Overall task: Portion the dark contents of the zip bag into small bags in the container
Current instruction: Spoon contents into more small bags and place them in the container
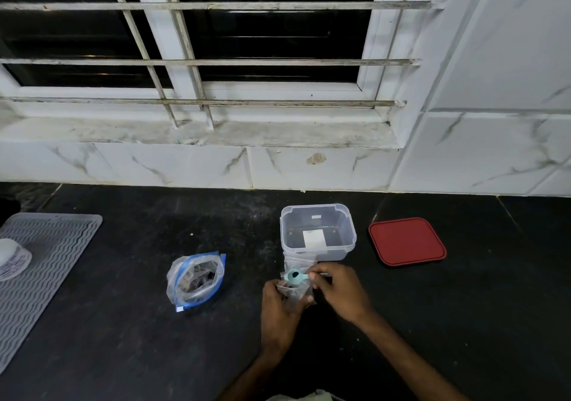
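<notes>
The left hand (279,308) is curling round a small bag (297,293) on the near side of the container (318,247) — limp, light stuff by the look of it, probably best held at its rim — while the right hand (336,289) is pinching a teal spoon (295,276) over it, and the zip bag (196,280) is sitting open further left.

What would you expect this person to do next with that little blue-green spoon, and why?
Probably tip the spoon so its dark scoop drops into the small bag. The right hand pinches the handle with the loaded bowl right at the bag's mouth, while the left hand grips the bag just in front of the open container.
</notes>
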Action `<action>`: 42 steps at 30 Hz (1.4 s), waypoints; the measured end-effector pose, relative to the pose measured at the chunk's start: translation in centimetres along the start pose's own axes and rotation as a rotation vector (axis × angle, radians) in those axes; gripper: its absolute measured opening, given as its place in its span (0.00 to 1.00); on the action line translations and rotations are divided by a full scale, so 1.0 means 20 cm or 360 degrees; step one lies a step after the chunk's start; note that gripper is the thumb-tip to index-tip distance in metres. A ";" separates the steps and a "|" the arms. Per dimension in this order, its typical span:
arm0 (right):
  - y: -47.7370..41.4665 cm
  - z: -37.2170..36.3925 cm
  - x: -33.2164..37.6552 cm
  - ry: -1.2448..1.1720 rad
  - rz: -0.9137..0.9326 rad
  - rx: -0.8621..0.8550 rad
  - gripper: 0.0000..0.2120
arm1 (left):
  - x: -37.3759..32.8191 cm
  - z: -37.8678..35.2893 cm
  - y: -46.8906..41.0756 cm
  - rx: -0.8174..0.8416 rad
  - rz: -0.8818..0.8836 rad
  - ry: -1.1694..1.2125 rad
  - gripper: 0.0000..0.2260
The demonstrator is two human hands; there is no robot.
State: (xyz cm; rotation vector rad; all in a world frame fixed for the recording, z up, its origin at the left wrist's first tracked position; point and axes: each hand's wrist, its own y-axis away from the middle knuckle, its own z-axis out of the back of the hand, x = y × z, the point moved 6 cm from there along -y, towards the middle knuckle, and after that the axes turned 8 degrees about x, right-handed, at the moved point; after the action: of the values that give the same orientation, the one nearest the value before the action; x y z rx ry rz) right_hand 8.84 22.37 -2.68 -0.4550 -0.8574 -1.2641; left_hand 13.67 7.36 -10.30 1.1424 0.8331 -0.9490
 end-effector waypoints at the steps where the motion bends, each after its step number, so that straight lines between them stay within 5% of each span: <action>1: 0.00 -0.01 0.02 0.0202 0.0099 -0.0025 0.07 | 0.00 -0.01 0.00 -0.0006 -0.0004 0.0017 0.27; 3: 0.01 -0.03 0.03 0.0473 0.0218 -0.0047 0.09 | -0.01 -0.02 0.01 -0.0009 -0.0012 0.0048 0.27; 10: 0.01 -0.06 0.02 0.0476 0.0263 -0.0111 0.12 | -0.03 -0.04 0.02 -0.0026 -0.0054 0.0094 0.27; 25: 0.01 -0.09 -0.22 -0.0849 -0.0346 -0.0145 0.08 | -0.01 -0.03 0.00 0.0076 -0.0113 -0.0087 0.28; 28: 0.01 -0.09 -0.37 -0.1061 -0.0558 -0.0216 0.07 | 0.01 -0.02 -0.01 0.0090 -0.0148 -0.0132 0.21; 32: 0.02 -0.01 -0.60 -0.0512 -0.0825 -0.0464 0.06 | 0.04 0.01 -0.01 0.0027 -0.0151 -0.0178 0.12; 38: 0.04 0.03 -0.67 0.0225 -0.0937 -0.0471 0.11 | 0.01 0.04 -0.02 0.0059 -0.0115 -0.0170 0.10; 40: 0.06 0.07 -0.54 0.0307 -0.0762 -0.0645 0.16 | 0.01 0.06 -0.03 0.0056 -0.0115 -0.0155 0.11; 42: 0.05 0.08 -0.36 0.0086 -0.0305 -0.0689 0.11 | 0.02 0.06 -0.05 0.0023 -0.0130 -0.0080 0.11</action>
State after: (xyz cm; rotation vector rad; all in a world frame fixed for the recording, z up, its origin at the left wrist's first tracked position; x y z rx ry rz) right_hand 8.88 28.32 -7.15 -0.6902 -0.5885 -1.6408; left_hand 13.02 5.90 -10.70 1.0995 0.8387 -1.0490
